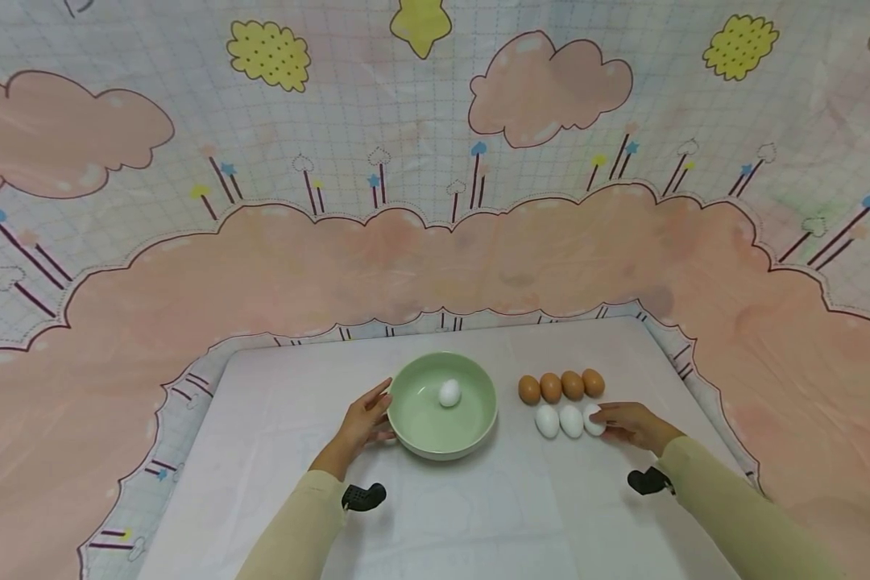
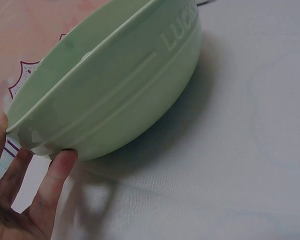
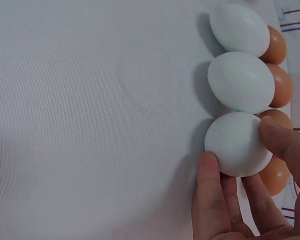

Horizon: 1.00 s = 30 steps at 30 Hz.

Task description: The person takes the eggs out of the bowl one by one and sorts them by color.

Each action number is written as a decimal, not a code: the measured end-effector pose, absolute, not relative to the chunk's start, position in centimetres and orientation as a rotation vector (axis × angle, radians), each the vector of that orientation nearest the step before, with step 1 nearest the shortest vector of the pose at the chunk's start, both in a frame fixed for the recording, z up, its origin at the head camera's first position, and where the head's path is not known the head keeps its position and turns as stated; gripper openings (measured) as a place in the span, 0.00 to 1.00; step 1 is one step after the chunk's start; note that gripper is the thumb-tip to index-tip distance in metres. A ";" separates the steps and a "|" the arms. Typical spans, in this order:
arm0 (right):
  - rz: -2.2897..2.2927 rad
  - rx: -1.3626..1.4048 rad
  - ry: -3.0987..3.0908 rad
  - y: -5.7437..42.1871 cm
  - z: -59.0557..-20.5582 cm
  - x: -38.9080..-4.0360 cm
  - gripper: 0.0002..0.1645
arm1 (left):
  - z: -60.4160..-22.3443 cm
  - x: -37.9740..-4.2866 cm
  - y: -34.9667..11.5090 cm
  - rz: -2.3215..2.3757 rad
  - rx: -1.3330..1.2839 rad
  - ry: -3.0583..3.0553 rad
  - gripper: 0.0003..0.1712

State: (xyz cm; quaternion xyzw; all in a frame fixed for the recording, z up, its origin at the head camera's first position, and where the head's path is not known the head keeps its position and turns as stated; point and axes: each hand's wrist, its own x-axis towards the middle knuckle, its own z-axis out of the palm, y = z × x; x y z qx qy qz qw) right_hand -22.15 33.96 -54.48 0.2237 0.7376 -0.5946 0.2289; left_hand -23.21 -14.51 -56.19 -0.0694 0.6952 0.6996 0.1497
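Note:
My left hand [image 1: 362, 419] touches the left side of a pale green bowl [image 1: 442, 445], its spread fingers against the outer wall and rim. Raised letters show on that wall in the left wrist view. Inside the bowl lies one white egg [image 1: 449, 393]. At the right end of a short row, my right hand [image 1: 634, 425] holds a white egg [image 3: 238, 145] between thumb and fingers; whether it still rests on the cloth cannot be told. Two more white eggs, one in the middle [image 1: 571, 421] and one at the left [image 1: 547, 421], lie beside it.
Behind the white eggs runs a row of several brown eggs [image 1: 551, 387]. A white cloth [image 1: 435, 524] covers the table. Beyond the table's far edge hangs a patterned sheet [image 1: 435, 266] with clouds and stars. Black devices hang below both wrists.

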 end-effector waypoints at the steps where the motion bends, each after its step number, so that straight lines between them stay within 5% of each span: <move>1: -1.634 0.612 2.036 33.9 -54.5 -22.1 0.38 | -56.2 -23.2 -14.5 2.009 -0.197 1.998 0.29; 18: -1.525 0.503 2.232 32.8 -50.5 -23.5 0.37 | -56.4 -23.3 -14.6 2.019 -0.203 1.991 0.29; 30: -1.551 0.230 2.307 20.3 -46.9 -26.1 0.29 | -56.2 -23.3 -14.6 2.005 -0.202 1.989 0.30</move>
